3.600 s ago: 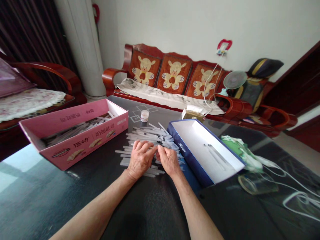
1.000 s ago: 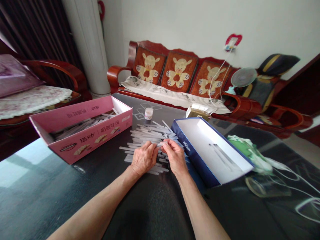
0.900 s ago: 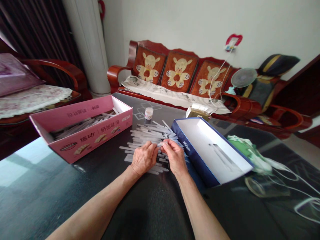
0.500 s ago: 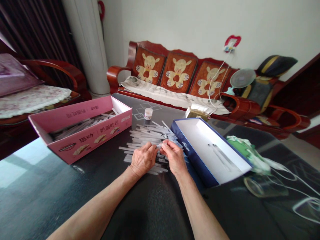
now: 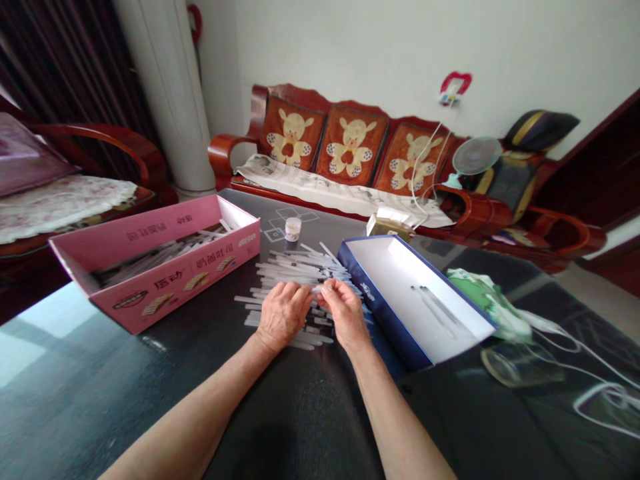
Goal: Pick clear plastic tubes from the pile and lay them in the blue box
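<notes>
A loose pile of slim, translucent white pen-like tubes lies on the dark table, some with dark ends. Above the pile, my left hand is closed around one such tube. My right hand pinches the tube's other end between thumb and fingertips, and the two hands almost meet. Most of the held tube is hidden by my fingers. To the right, a blue box with a white inside holds a few thin tubes with dark tips. More tubes fill part of a pink box on the left.
A small white tub stands behind the pile. On the right lie a green-and-white plastic packet, a clear glass-like item and white cables. A small box sits at the far edge, before a wooden sofa.
My hands stay together over the pile with the tube between them, with only a slight shift of the fingers. The whole view has shifted a little.
</notes>
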Demonstrator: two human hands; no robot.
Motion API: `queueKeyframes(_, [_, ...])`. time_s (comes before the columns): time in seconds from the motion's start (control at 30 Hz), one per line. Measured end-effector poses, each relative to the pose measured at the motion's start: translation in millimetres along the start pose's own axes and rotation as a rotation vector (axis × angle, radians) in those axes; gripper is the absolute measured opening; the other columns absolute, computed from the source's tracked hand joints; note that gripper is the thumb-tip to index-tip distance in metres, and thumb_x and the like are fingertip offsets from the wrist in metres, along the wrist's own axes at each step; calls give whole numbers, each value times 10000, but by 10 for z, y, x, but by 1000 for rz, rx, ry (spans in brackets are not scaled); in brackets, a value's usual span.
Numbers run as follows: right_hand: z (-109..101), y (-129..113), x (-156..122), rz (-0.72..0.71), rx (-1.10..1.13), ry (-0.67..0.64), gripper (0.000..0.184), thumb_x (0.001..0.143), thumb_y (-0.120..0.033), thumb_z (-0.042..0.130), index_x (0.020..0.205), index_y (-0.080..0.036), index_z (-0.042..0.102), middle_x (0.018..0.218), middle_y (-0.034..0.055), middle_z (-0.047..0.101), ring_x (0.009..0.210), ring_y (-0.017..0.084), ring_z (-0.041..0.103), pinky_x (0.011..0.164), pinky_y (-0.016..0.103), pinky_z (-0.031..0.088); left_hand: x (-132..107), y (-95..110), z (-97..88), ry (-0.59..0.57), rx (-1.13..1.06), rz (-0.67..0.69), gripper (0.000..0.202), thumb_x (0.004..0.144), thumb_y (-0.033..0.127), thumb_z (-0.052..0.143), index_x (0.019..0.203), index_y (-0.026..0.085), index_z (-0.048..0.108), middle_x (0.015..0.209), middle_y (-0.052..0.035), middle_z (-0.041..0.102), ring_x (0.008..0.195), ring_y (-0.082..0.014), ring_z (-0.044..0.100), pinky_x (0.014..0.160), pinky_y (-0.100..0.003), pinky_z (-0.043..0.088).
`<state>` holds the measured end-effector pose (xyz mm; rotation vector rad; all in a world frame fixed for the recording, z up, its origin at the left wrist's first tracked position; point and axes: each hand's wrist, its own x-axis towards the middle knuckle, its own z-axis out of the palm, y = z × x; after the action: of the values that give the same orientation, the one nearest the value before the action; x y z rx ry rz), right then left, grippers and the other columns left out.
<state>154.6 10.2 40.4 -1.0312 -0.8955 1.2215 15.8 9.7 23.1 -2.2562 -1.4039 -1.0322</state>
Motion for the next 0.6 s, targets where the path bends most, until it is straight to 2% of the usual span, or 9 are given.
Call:
queueKeyframes(0.07, [-20,3,13,-22,30,41,284,654,-381,740,809,-200,585,753,-34,623,655,110,595,717,280,518,5,-25,-1,32,24,-9,248,935,328,461,1065,195,625,859,-62,650,779,-193,540,741,-330,378])
queueKeyframes(0.13, [-60,-47,18,-78,-45,47,263,685,-370,703,860,-211,587,761,-34,624,644,113,595,702,283,518,1,-46,2,64,26,-15,241,929,293,467,1090,198,619,885,-69,655,793,-202,537,771,-357,366])
queueKeyframes(0.23, [-121,-240,-5,-278,-471,-95,176,745,-290,638,905,-217,643,844,0,644,710,138,608,701,273,501,-15,-62,12,97,-10,0,240,919,254,473,1105,205,617,927,-77,654,826,-204,536,819,-374,362])
queueKeyframes(0.33, [-116,-486,-59,-511,-985,-264,140,792,-210,589,880,-226,697,903,34,654,832,168,614,788,282,467,-29,-64,20,110,-33,32,248,908,241,482,1113,208,618,944,-82,654,856,-208,542,877,-392,359])
queueKeyframes(0.47, [-81,-728,-99,-644,-1413,-419,163,831,-197,568,913,-222,706,872,55,647,862,191,603,815,297,435,-28,-57,16,125,-32,74,266,897,250,497,1137,204,602,979,-86,662,891,-218,562,922,-418,348])
queueKeyframes(0.53, [-184,-842,-60,-650,-1511,-421,167,834,-189,559,899,-215,710,867,59,646,860,190,601,820,290,431,-21,-49,8,136,-43,74,329,889,269,506,1208,206,558,1107,-108,640,996,-243,558,945,-433,339])
queueKeyframes(0.6, [-426,-983,27,-614,-1563,-328,197,843,-188,536,919,-213,717,920,63,652,867,178,604,827,267,433,-14,-41,3,160,-57,50,390,879,278,512,1260,201,514,1228,-131,588,1098,-270,526,958,-444,337])
